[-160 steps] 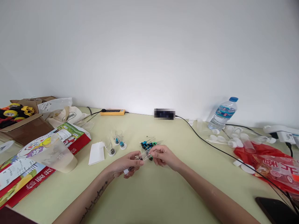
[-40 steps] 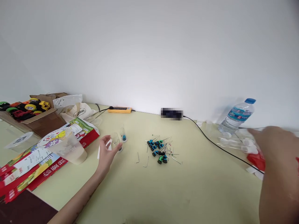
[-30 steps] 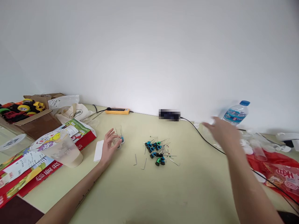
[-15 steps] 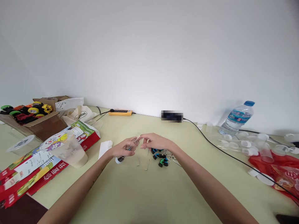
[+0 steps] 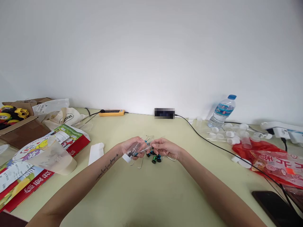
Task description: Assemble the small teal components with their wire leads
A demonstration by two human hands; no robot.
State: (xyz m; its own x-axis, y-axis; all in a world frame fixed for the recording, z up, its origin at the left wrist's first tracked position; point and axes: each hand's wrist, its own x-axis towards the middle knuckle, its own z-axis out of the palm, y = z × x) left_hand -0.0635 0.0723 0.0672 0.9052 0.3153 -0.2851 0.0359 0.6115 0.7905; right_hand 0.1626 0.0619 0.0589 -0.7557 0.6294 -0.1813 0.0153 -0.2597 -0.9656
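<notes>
My left hand (image 5: pixel 133 145) is closed around a clear plastic tube (image 5: pixel 134 150), tilted so its white end (image 5: pixel 127 158) points toward me. Thin metal pieces and something dark show inside it. At the tube's other end, my right hand (image 5: pixel 167 148) pinches what looks like a thin metal rod (image 5: pixel 149 148); the fingers partly hide it. Below the hands lie small black, blue and green wheeled parts (image 5: pixel 155 158). A bent metal rod (image 5: pixel 141 163) rests on the table close to them, and another (image 5: pixel 170 158) lies by my right hand.
Left are a box of toys (image 5: pixel 21 129), a red printed bag (image 5: pixel 79 145), a plastic cup (image 5: pixel 60 160) and white paper (image 5: pixel 96 153). Right are a water bottle (image 5: pixel 222 110), several clear tubes (image 5: pixel 246 140), a red bag (image 5: pixel 274 164) and a phone (image 5: pixel 274 203). A black cable (image 5: pixel 213 144) crosses there.
The view has turned to the right. My right hand has lowered and now pinches beside the tube's far end. The tube in my left hand shows more of its white end.
</notes>
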